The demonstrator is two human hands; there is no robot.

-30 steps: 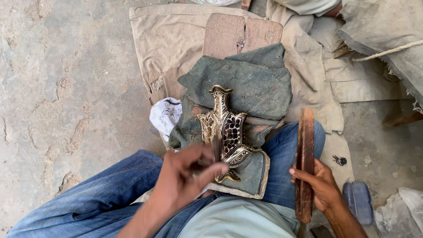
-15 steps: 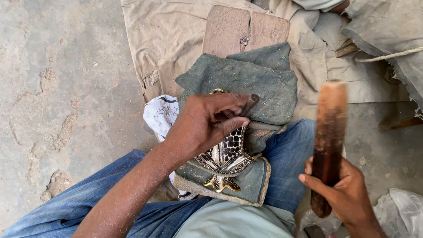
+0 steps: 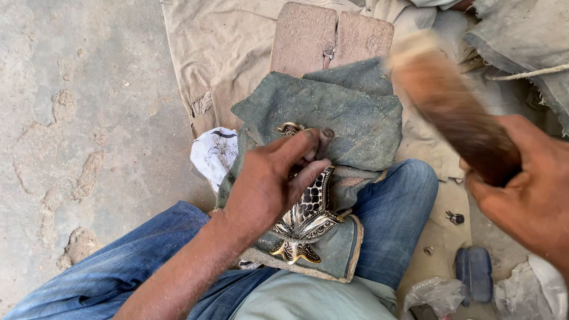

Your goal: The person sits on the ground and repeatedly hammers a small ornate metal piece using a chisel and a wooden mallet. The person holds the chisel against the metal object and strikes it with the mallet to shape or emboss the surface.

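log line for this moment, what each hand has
left hand: pinching small punch on brass ornament | right hand: gripping wooden mallet, raised, blurred | ornament on green cloth over lap

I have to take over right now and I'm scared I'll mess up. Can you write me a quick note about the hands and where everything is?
Left hand: pinches a small metal punch upright on the ornate metal piece.
Right hand: grips a wooden mallet, raised and blurred, apart from the punch.
The piece lies on a grey-green cloth over the lap, with a wooden block beyond it.
Done: the piece already shows a pattern.
Left: cannot tell how much.
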